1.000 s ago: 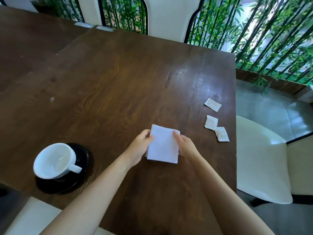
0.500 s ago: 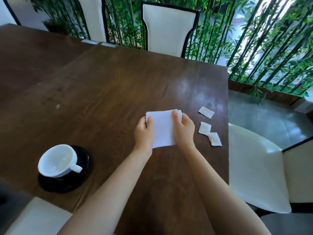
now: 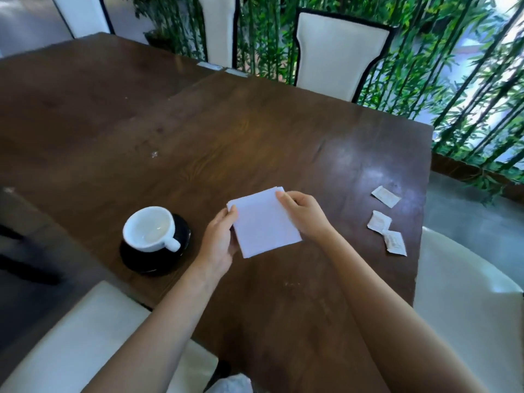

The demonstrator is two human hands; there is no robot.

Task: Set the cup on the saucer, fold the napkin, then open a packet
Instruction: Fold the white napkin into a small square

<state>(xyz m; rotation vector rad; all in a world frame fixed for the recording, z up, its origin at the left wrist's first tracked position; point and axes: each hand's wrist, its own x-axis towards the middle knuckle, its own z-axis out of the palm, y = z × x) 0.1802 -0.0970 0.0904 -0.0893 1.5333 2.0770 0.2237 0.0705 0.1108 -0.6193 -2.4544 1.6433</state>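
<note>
Cup (image 3: 147, 228) already sits on the dark saucer (image 3: 181, 252), handle pointing toward the person, so step 1 looks done. Napkin (image 3: 263, 221) is mid-fold: a white rectangle lying on the wooden surface (image 3: 255, 143) just right of the cup, skewed a bit relative to the surface edge. Left hand (image 3: 219, 242) pinches its left edge w/ thumb on top, fingers tucked under. Right hand (image 3: 304, 214) holds the far right corner, fingertips curled over the layers. Neither hand is flat or spread; both are closed on the napkin.

Risks as I see them:

- Layers at the far corner look slightly offset. If the next fold goes over w/o squaring them, the result will prob. come out crooked.
- Thin paper, pinched at two spots only. A pull from both sides at once could slide the layers apart or tear an edge.
- Left forearm passes close by the cup and saucer. A wide swing of that elbow could knock the cup, and its handle sticks out on that side.
- Three packets (image 3: 386, 196) (image 3: 379, 221) (image 3: 394, 243) lie well apart from the napkin, near the right edge of the surface. A hasty reach could sweep one off onto the white chair (image 3: 465, 302) or the floor.
- Packets are small; can't tell which end tears, so opening may spill contents.
</note>
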